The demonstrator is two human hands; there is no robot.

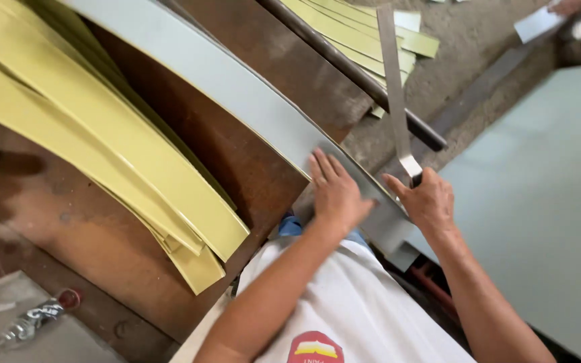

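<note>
Subject wears white short-sleeved cotton T-shirt (364,302), plain weave, fabric smooth w/ few soft folds across chest. Red rounded emblem (315,347) printed at chest centre, w/ small yellow shape inside; lower part cut off by frame edge. Sliver of blue garment (290,225) shows just above shirt edge, type unclear. Both forearms bare, sleeves not reaching elbows. Left hand (334,195) and right hand (428,202) bare: no gloves, rings, watch or wristband visible.
</note>
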